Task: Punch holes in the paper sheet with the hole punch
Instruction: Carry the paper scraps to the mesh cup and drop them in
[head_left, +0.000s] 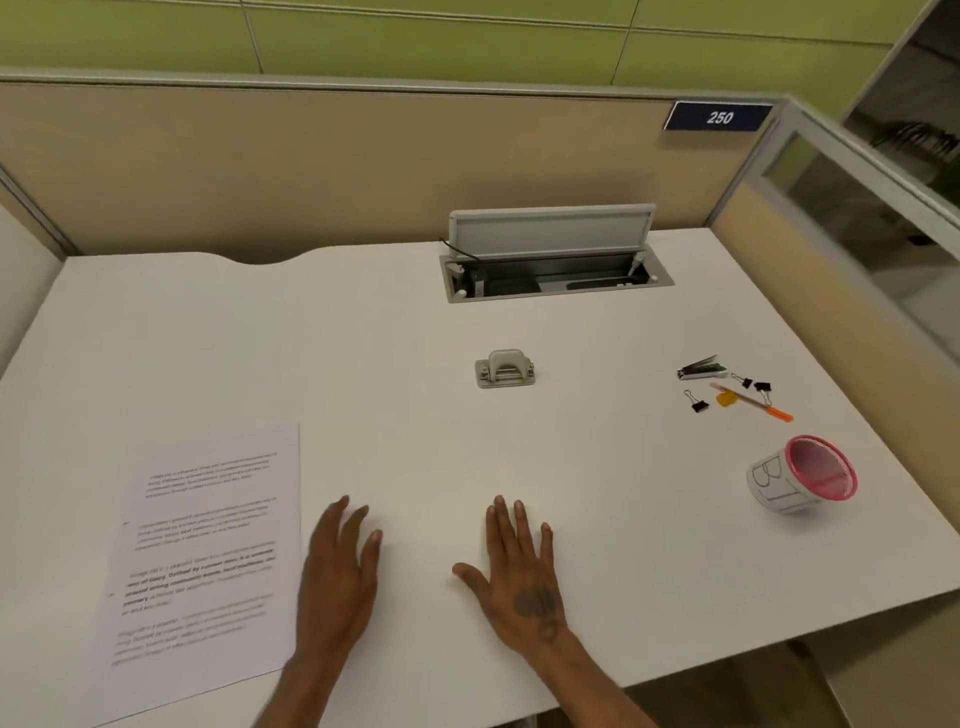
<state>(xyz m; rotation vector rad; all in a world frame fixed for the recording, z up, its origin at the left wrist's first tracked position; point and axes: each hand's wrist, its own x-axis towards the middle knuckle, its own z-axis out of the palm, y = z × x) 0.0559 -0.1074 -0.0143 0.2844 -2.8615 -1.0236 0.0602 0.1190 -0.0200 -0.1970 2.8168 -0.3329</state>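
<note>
White paper sheet (208, 540) lies unpunched at near left of worktop (415, 457); left hand (337, 577) and right hand (519, 577) rest flat, fingers spread, holding nothing; hole punch (505, 368) sits untouched farther back, centre-right. 0 holes made; every step left.

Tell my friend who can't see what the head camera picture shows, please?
Two empty hands, left hand and right hand, lie flat on a white desk. A printed paper sheet lies left of them, and a grey hole punch sits farther back, untouched. Binder clips and a tipped cup are at right.
</note>
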